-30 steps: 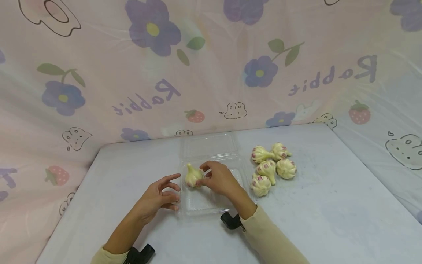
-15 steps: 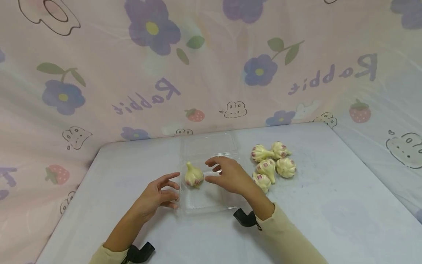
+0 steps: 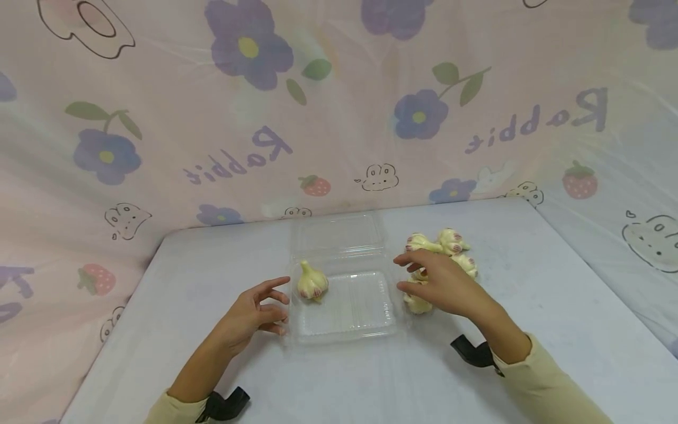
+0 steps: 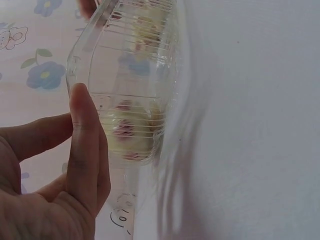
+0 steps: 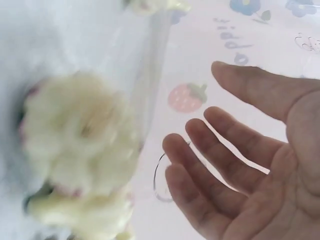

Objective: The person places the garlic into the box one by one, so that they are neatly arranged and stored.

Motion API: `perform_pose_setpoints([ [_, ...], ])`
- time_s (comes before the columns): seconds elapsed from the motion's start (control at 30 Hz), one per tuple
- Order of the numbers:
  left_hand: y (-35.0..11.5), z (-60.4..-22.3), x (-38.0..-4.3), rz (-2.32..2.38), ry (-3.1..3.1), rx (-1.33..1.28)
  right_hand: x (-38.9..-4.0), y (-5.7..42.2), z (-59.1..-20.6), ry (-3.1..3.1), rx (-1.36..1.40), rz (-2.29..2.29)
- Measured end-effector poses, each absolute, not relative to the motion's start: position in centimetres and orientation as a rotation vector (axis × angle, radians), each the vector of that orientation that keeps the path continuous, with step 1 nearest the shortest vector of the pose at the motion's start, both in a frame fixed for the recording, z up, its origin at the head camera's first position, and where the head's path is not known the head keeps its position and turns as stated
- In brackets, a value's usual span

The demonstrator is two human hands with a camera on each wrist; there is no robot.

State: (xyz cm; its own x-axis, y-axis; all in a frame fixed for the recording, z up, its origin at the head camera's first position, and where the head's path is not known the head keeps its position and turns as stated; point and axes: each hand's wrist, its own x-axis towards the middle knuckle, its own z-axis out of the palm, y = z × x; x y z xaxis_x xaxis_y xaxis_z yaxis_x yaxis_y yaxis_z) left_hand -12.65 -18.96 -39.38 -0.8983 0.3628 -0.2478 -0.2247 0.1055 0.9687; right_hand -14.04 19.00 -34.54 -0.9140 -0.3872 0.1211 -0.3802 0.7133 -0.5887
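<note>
Sitting inside a clear plastic clamshell [image 3: 346,309], one garlic bulb [image 3: 312,282] lies between two well-separated hands.
The bulb is in the upper left corner of the base, near the middle of the frame, its stem pointing up the frame; the lid [image 3: 339,232] is folded back toward the top. At center left, the left hand [image 3: 253,315] has its fingers loosely bent around nothing, tips at the clamshell's left edge; how firmly they touch, I cannot tell. Right of center, the right hand [image 3: 445,282] is empty, thumb and fingers apart, partly covering a cluster of more garlic bulbs [image 3: 452,242] on the white worktop [image 3: 318,383]. Behind, a pink curtain [image 3: 344,106] with flowers and strawberries fills the upper frame.
</note>
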Motion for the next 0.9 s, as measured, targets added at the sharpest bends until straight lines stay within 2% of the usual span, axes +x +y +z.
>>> perform_pose_setpoints([
  [0.43,-19.1,-39.5,-12.8,1.844,1.967,0.156,-13.4,21.7,-36.5,3.004,-0.707,-0.796],
  [0.9,-19.2,-39.8,-12.9,1.844,1.968,0.154,-13.5,23.9,-37.5,2.966,-0.744,-0.800],
])
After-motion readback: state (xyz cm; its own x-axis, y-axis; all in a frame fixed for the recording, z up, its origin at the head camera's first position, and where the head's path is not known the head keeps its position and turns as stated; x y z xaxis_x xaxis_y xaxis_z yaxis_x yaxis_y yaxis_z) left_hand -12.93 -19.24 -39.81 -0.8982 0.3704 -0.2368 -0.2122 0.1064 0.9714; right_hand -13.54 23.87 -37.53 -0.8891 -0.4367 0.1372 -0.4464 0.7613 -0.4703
